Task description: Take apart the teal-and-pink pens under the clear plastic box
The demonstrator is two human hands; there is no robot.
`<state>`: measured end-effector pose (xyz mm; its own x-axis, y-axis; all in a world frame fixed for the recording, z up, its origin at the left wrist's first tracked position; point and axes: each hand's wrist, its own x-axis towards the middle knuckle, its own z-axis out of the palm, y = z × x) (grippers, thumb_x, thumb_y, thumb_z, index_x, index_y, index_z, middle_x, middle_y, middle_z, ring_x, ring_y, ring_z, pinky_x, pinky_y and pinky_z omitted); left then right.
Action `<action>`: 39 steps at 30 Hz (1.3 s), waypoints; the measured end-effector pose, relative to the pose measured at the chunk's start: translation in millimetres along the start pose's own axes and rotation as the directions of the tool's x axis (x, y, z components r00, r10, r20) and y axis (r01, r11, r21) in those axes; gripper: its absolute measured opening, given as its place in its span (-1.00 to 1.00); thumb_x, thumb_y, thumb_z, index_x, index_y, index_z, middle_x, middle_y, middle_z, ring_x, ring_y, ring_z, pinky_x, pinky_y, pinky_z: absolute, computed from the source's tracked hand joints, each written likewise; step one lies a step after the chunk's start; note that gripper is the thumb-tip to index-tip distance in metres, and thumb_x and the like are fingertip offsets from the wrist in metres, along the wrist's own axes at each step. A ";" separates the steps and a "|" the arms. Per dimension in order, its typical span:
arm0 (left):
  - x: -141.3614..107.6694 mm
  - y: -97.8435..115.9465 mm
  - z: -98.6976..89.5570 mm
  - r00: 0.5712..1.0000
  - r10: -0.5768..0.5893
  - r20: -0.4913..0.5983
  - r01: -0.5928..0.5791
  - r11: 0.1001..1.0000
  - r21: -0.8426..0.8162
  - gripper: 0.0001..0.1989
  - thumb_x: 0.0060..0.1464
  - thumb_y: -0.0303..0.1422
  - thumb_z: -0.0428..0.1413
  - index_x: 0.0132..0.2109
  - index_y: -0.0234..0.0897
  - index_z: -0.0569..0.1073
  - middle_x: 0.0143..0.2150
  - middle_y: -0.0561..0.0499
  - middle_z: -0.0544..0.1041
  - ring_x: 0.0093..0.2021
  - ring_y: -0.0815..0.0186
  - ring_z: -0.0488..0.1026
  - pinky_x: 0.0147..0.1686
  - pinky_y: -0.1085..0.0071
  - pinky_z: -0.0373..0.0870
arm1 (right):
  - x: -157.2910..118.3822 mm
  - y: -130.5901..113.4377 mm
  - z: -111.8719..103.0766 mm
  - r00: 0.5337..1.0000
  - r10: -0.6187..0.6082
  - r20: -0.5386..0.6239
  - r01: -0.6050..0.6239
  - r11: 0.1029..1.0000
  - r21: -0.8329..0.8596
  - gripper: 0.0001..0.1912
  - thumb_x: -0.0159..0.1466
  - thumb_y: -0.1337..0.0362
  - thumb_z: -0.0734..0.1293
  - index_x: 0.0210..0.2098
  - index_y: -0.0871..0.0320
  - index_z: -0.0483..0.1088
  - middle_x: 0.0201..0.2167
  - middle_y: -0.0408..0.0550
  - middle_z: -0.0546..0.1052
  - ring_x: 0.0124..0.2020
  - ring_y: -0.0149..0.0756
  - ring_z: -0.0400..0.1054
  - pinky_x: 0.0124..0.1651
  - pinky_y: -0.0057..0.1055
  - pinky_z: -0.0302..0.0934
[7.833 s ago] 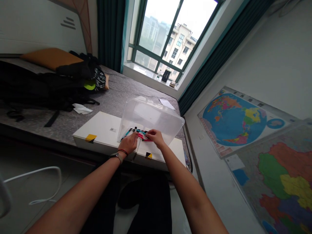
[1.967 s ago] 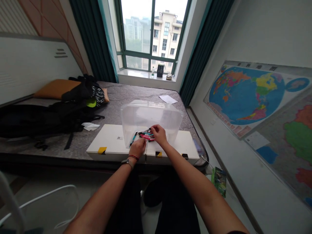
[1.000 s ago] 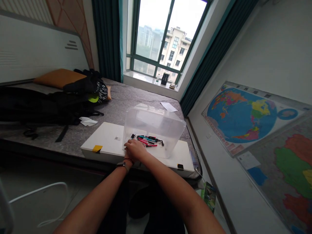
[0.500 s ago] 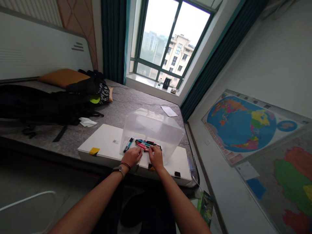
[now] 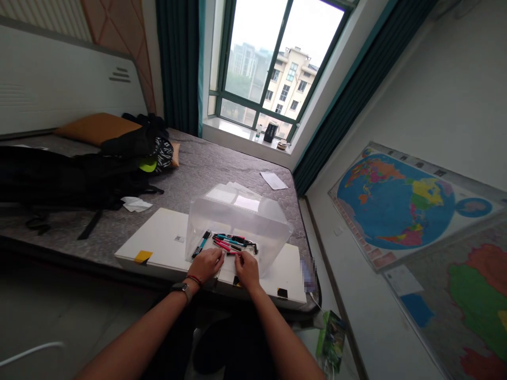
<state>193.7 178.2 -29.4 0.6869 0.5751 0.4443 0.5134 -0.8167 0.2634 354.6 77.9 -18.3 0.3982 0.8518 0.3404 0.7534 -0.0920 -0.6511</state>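
My left hand, with a watch and red band on its wrist, is closed in a pinch at the front of a clear plastic bin. What its fingertips hold is too small to make out. Just to its right, my right hand is closed on a red and black pen, whose end points toward the left fingertips. Beyond both hands lies a loose pile of pens in black, teal and red. A few teal and black pens lie side by side at the left of the pile.
The bin rests on a white box with yellow and black tape tabs, on a grey mattress. Black bags, a crumpled tissue and a white sheet lie around. A map hangs right.
Both hands have drawn slightly back toward me from the pen pile, uncovering more of it. A red and black pen now shows at the right fingertips. The view has shifted a little.
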 end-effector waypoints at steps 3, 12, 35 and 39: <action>0.3 0.1 -0.7 1.000 -0.003 0.017 0.003 1.000 0.004 -0.68 0.35 -0.27 -0.13 -0.28 -0.24 0.44 -0.37 -0.05 0.49 -0.29 0.26 0.44 -0.22 0.35 0.30 | -0.2 -0.5 -1.1 1.000 -0.006 0.011 0.006 0.999 -0.033 -0.80 0.37 0.27 0.22 -0.27 0.14 0.47 -0.41 -0.07 0.52 -0.38 -0.29 0.38 -0.27 -0.44 0.16; 0.8 0.2 -0.4 1.000 0.003 -0.012 -0.003 1.000 0.006 -0.68 0.33 -0.28 -0.10 -0.33 -0.23 0.43 -0.41 -0.04 0.47 -0.33 0.27 0.41 -0.26 0.33 0.26 | 0.4 0.8 -2.3 0.998 -0.048 0.032 0.050 0.998 -0.044 -0.81 0.36 0.31 0.21 -0.22 0.13 0.47 -0.37 -0.06 0.51 -0.35 -0.29 0.39 -0.24 -0.44 0.18; 3.2 2.5 -5.8 0.994 -0.071 0.086 0.076 0.995 -0.065 -0.67 0.34 -0.22 -0.13 -0.18 -0.24 0.47 -0.29 -0.07 0.55 -0.25 0.26 0.48 -0.18 0.36 0.33 | -2.9 2.1 -0.2 0.998 -0.038 0.058 0.044 0.993 -0.108 -0.67 0.35 0.29 0.23 0.06 0.09 0.44 -0.23 -0.05 0.55 -0.28 -0.29 0.43 -0.13 -0.43 0.26; 6.1 2.6 -4.3 0.985 -0.099 0.143 0.110 0.991 -0.073 -0.65 0.33 -0.24 -0.12 0.08 -0.24 0.43 -0.09 -0.13 0.59 -0.13 0.22 0.52 -0.08 0.34 0.38 | -3.4 -1.6 -0.2 0.994 -0.060 0.088 0.077 0.974 -0.212 -0.71 0.35 0.27 0.26 0.03 0.03 0.48 -0.22 -0.03 0.52 -0.24 -0.27 0.43 -0.14 -0.43 0.26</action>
<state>197.1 179.4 -22.3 0.6997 0.6535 0.2887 0.5467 -0.7499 0.3727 352.2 75.1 -18.3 0.3047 0.8980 0.3174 0.8758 -0.1332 -0.4640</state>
